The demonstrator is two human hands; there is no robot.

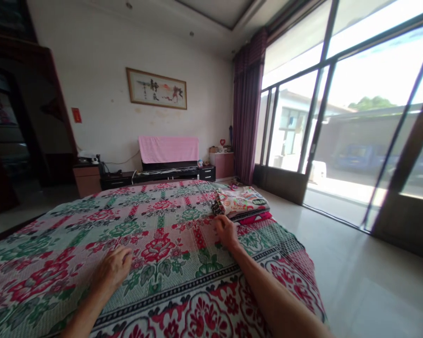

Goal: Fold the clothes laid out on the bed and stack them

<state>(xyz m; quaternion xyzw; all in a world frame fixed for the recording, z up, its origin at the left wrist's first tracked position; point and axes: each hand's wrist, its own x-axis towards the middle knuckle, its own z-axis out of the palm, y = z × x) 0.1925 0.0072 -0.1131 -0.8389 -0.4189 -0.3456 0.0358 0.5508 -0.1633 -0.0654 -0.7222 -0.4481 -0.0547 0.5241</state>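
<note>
From the head view I have the left hand curled loosely over the cover and the right hand curled beside the stack, grips I cannot tell, the stack folded flat near the cover's edge, probably for steadiness.
</note>
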